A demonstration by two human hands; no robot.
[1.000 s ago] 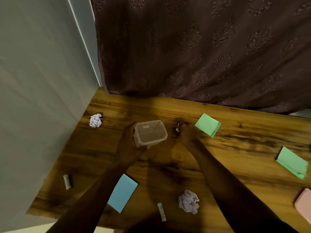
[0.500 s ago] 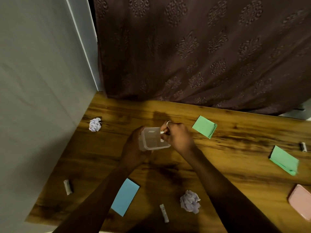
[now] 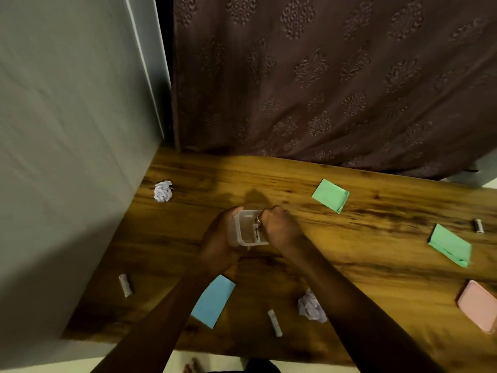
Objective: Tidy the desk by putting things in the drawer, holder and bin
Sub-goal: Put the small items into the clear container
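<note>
Noted a grey wall point(image 3: 67, 157) at far left, meeting the wooden bench point(image 3: 376, 254). Found a left-edge cylinder point(image 3: 125, 285), white, lying near the bench's left rim, its print too small to read. Spotted a far paper ball point(image 3: 163, 191) farther back, close to the wall. Saw a blue note point(image 3: 213, 301) flat by the front edge, partly under the left forearm.

Found the left hand point(image 3: 217, 243) at mid-bench, grip clamped round the side of a clear tub point(image 3: 242, 232), the tub tilted with its mouth toward the camera. Saw the right hand point(image 3: 281, 228), a ring point(image 3: 258, 218) on one finger, at the tub's mouth, grip pinched on a labelled cylinder point(image 3: 256, 232) held inside the tub. Made out one dark word along its white label, too blurred to read with certainty.

Noted a front cylinder point(image 3: 274, 323) and a near paper ball point(image 3: 312, 309) by the front edge. Passed a green note point(image 3: 330, 195), then a second green note point(image 3: 450, 246), well apart. Spotted a far-right cylinder point(image 3: 478, 226) and a pink slab point(image 3: 480, 305) at the right edge. Saw a brown embossed curtain point(image 3: 322, 76) behind.
</note>
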